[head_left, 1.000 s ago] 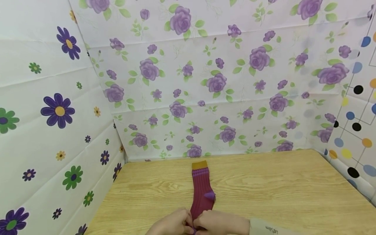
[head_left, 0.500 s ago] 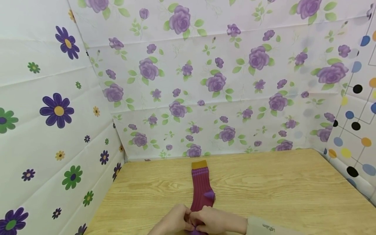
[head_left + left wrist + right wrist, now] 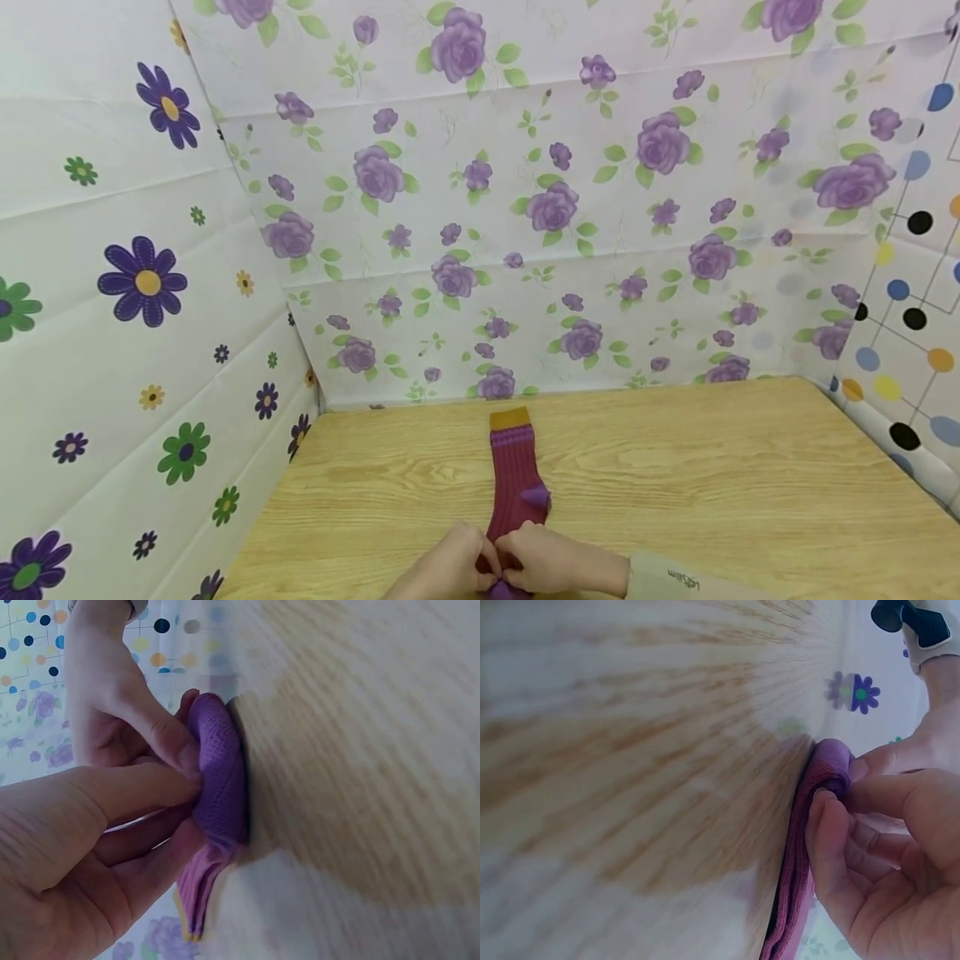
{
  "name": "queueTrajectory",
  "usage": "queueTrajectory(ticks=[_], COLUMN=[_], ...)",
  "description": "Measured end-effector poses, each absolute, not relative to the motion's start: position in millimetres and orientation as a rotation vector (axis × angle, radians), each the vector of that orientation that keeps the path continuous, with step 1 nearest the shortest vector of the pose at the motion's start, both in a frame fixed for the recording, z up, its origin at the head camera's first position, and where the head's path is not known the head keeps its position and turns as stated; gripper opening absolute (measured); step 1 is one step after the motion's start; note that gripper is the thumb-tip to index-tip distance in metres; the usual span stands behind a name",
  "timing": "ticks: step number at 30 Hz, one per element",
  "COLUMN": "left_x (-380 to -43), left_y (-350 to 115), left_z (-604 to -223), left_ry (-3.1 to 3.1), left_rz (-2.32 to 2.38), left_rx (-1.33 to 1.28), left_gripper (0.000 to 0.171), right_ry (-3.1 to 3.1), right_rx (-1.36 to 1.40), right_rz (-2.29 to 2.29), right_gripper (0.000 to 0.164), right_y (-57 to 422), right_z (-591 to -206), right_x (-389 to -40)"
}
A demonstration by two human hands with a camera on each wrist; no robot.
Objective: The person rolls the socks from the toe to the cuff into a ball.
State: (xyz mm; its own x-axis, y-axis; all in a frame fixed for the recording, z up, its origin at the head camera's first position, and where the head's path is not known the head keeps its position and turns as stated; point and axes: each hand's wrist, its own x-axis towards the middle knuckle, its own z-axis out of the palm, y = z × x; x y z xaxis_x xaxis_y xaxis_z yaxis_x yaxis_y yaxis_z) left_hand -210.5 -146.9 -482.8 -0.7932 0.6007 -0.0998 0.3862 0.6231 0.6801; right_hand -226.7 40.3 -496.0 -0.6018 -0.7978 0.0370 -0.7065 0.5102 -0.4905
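A ribbed maroon sock with a mustard cuff and a purple heel lies lengthwise on the wooden table, cuff pointing away. Its purple toe end is curled up into a thick roll in the left wrist view. My left hand pinches this roll from the left with thumb and fingers. From the other side my right hand pinches it too, the fingertips of both hands almost meeting. Seen from the right wrist, the rolled end sits over flat layered fabric, with the right thumb and fingers at its edge.
The wooden table spreads around the sock. Behind it hangs a sheet with purple roses. A daisy-print sheet lines the left side and a dotted sheet the right.
Both hands have shifted slightly forward along the sock, and more of the purple toe shows below the fingers. The cuff end stays in place.
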Motion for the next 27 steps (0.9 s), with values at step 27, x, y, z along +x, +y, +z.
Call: queueTrajectory(ticks=[27], left_x=[-208], left_y=[-143], left_z=[-476], left_ry=[2.659], left_rz=[0.635], left_rx=[0.995], left_gripper=[0.014], right_ry=[2.536], right_rx=[-1.461], right_rz=[-0.894], right_gripper=[0.022], right_y=[42], right_z=[-492], right_x=[-221])
